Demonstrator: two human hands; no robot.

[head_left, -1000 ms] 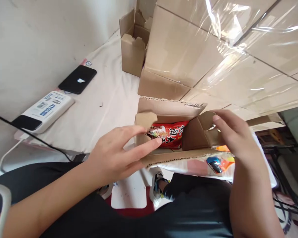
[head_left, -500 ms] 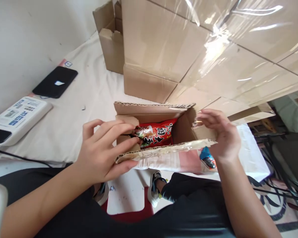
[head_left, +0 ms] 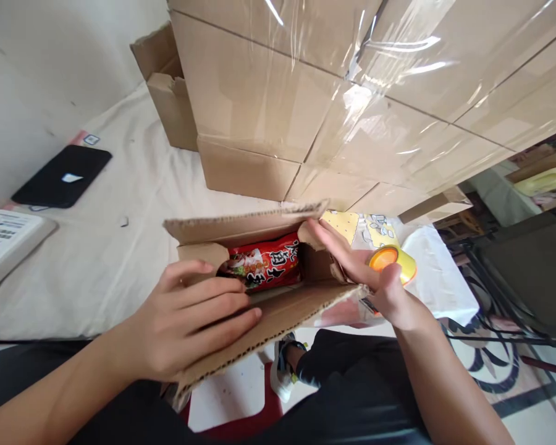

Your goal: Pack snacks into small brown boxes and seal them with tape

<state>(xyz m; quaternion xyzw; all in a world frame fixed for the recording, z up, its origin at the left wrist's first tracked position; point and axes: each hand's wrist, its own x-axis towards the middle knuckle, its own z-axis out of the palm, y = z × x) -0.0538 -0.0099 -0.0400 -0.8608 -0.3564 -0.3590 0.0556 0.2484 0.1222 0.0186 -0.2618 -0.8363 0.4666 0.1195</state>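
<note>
A small open cardboard box (head_left: 241, 226) lies at the table's near edge, with a red snack packet (head_left: 266, 267) inside it. My left hand (head_left: 185, 321) lies over the box's near long flap (head_left: 278, 315), fingers stretched along it and pressing on it. My right hand (head_left: 356, 266) reaches in at the box's right end, fingers straight and pushing the small side flap (head_left: 315, 262) inward. Neither hand has anything clasped in it.
A tall stack of film-wrapped cartons (head_left: 352, 93) fills the back and right. A torn empty box (head_left: 167, 93) stands behind. A black phone (head_left: 62, 176) and a white device (head_left: 4, 244) lie at the left on the white cloth. An orange-capped yellow item (head_left: 391, 261) sits beside my right hand.
The view swung right and closer. My left hand moved off the left end flap onto the near long flap. My right hand let go of the right flap and now pushes it inward.
</note>
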